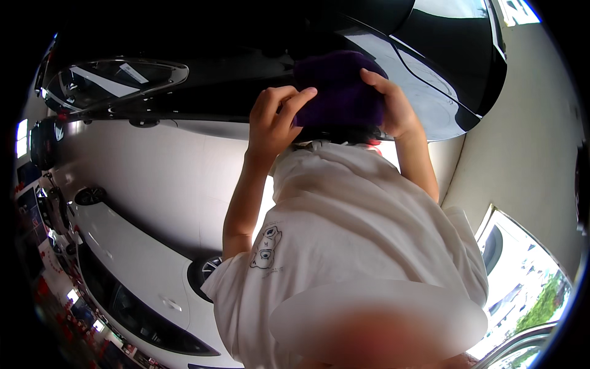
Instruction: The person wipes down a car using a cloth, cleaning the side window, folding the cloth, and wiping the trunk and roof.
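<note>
A folded purple cloth [341, 92] spans the gap between my two hands, in front of the glossy black car body [221, 69]. At its left edge my left hand [276, 113] holds it, one fingertip lying over the cloth. My right hand [396, 106] grips the right edge, thumb on the near face and the other fingers mostly hidden behind. The cloth's lower edge hangs just beyond the hem of my light T-shirt [368, 221]. Whether the cloth touches the car cannot be told.
A white car [152, 276] stands on the pale floor [207, 170] at the left, with more vehicles farther off. A plain wall [530, 138] rises on the right, beside a bright glass opening [521, 276]. The black car's side window [115, 83] shows at the upper left.
</note>
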Available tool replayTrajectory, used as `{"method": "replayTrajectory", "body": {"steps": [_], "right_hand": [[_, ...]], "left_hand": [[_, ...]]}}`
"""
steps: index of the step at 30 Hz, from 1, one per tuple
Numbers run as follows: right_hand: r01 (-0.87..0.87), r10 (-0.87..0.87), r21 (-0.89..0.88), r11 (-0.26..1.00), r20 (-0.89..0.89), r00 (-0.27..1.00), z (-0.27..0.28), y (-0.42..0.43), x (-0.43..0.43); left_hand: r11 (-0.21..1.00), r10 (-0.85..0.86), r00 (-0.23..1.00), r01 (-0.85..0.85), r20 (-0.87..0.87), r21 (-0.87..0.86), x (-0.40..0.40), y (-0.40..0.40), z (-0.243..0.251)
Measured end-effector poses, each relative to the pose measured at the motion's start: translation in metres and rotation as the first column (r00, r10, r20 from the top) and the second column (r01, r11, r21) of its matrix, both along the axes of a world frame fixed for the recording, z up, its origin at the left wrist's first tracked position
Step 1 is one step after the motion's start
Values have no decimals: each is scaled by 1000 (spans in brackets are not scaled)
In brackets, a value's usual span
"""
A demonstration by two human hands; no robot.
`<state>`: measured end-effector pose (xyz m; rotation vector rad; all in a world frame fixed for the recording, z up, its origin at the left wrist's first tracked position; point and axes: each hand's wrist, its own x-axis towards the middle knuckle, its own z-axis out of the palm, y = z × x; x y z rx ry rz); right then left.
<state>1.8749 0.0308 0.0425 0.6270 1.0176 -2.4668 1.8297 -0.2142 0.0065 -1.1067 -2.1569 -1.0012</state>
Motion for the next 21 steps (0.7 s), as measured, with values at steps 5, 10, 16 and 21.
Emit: {"method": "replayTrajectory", "body": {"steps": [5,10,16,21], "right_hand": [[-28,33,-62,998,76,997,-7,-1,16],[-59,60,-8,998,86,994,-21,-3,25],[-126,123,50,991,64,990,-21,-1,29],[-245,241,121,962,47,969,-21,-4,30]], "left_hand": [[999,-9,984,17,-178,43,0,-8,-3],[987,71,954,-110,290,120,8,-1,-3],[913,-241,221,-280,945,298,1,-14,-19],[957,-173,122,-216,977,196,-4,-6,-10]]}}
